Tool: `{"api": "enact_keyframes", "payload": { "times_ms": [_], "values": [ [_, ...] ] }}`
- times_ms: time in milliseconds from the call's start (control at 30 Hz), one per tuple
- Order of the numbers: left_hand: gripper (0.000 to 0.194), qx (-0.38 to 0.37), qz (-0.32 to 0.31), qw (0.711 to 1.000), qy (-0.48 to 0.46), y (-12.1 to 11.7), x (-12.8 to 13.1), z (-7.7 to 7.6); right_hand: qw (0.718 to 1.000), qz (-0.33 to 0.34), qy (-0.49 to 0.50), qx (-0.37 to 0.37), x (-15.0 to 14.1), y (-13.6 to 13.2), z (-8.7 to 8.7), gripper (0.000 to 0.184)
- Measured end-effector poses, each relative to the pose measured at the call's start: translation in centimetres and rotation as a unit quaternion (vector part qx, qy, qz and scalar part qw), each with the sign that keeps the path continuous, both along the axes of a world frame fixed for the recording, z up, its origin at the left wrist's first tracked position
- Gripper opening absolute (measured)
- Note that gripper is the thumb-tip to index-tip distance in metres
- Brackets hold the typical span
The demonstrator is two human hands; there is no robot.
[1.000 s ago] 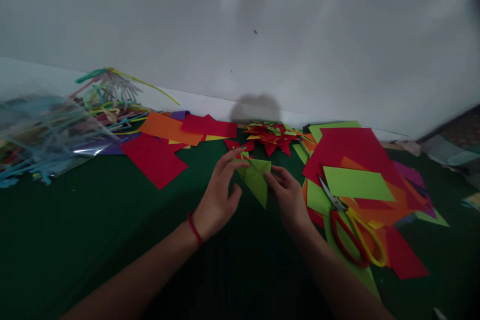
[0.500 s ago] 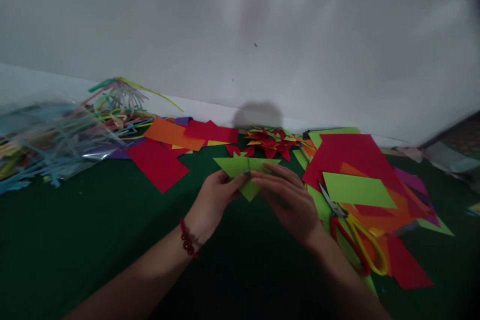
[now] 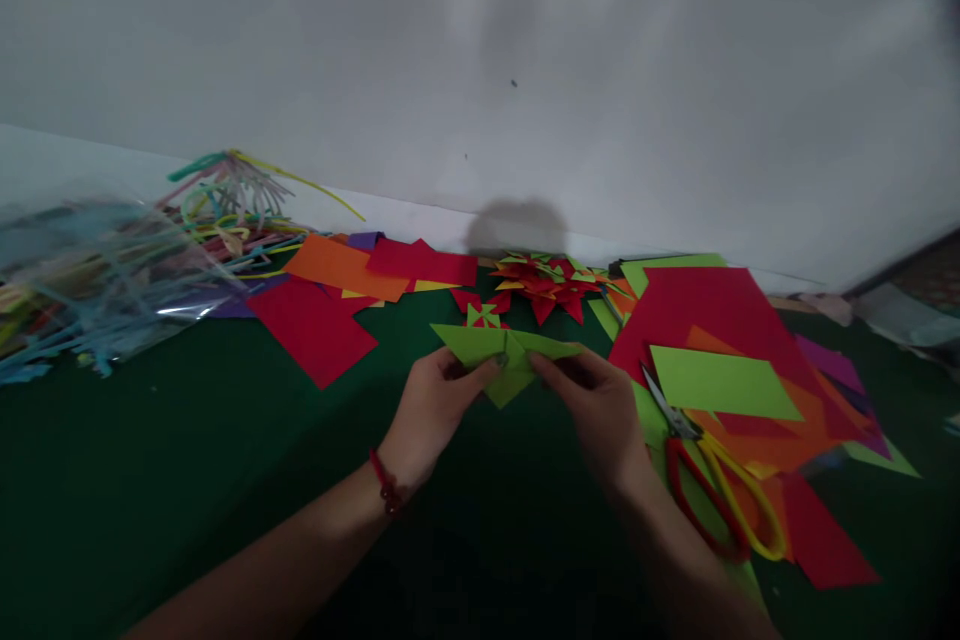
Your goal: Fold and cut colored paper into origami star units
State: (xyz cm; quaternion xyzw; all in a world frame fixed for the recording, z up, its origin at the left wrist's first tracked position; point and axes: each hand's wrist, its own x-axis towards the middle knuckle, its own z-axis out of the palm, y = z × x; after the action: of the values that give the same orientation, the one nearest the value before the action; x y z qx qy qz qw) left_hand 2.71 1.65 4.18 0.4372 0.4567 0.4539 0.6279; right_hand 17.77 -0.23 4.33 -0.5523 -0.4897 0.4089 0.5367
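A folded piece of lime-green paper (image 3: 501,352) is held just above the dark green table (image 3: 187,460). My left hand (image 3: 435,410), with a red bead bracelet on its wrist, pinches the paper's left part with thumb and fingers. My right hand (image 3: 600,410) pinches its right part. Both hands are closed on the paper, thumbs near the middle fold. A small green and red folded piece (image 3: 482,315) lies just behind the paper.
Red and yellow scissors (image 3: 712,480) lie on loose red, orange and green sheets (image 3: 712,340) at the right. A pile of red and green folded stars (image 3: 547,282) sits by the white wall. Red and orange sheets (image 3: 315,325) and clear bags of coloured strips (image 3: 97,280) lie at the left.
The green paper has been turned and opened out from a downward-pointing triangle into a wider shape. Both hands now pinch it from either side; the right hand had covered it half a second ago.
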Motion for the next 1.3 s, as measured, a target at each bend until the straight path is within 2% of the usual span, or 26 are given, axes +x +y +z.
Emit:
{"api": "enact_keyframes", "payload": {
  "times_ms": [100,167,300,333,433,467,600,767,867,1033,1300],
  "values": [
    [0.027,0.002,0.007,1.0,0.018,0.0,-0.1,0.2,0.998,-0.009,-0.032,0.05,-0.4,-0.4,0.0,0.017],
    [0.028,0.004,0.016,1.0,0.023,0.0,-0.3,0.3,0.997,0.016,-0.02,0.073,-0.5,-0.5,-0.1,0.02],
    [0.031,0.013,0.013,1.0,0.014,0.2,-0.6,0.5,0.988,0.092,0.112,0.058,-0.5,-0.2,-0.8,0.053],
    [0.03,0.018,0.004,1.0,0.018,0.1,-0.6,0.7,0.985,0.093,0.134,0.048,-0.4,0.0,-1.0,0.052],
    [0.027,0.036,-0.026,0.998,0.039,0.1,-0.9,1.2,0.979,0.08,0.184,0.027,-0.2,0.4,-1.5,0.016],
    [0.026,0.04,-0.031,0.998,0.044,0.1,-1.0,1.4,0.975,0.078,0.206,0.02,-0.1,0.5,-1.5,0.012],
    [0.023,0.052,-0.049,0.996,0.044,0.4,-1.7,1.8,0.959,0.088,0.269,-0.007,0.1,0.9,-1.3,0.029],
    [0.024,0.053,-0.15,0.985,0.063,0.7,-2.1,1.8,0.952,0.173,0.236,-0.087,0.1,0.7,-1.8,0.023],
    [0.019,0.06,-0.184,0.977,0.088,0.8,-2.0,1.5,0.937,0.232,0.245,-0.09,0.1,0.4,-2.3,0.032],
    [0.018,0.07,-0.193,0.972,0.118,0.9,-2.1,1.2,0.935,0.268,0.215,-0.087,0.2,0.3,-2.7,0.044],
    [0.017,0.082,-0.188,0.966,0.159,0.8,-2.6,1.8,0.955,0.26,0.128,-0.057,0.5,0.6,-1.5,0.018]
  ]
}}
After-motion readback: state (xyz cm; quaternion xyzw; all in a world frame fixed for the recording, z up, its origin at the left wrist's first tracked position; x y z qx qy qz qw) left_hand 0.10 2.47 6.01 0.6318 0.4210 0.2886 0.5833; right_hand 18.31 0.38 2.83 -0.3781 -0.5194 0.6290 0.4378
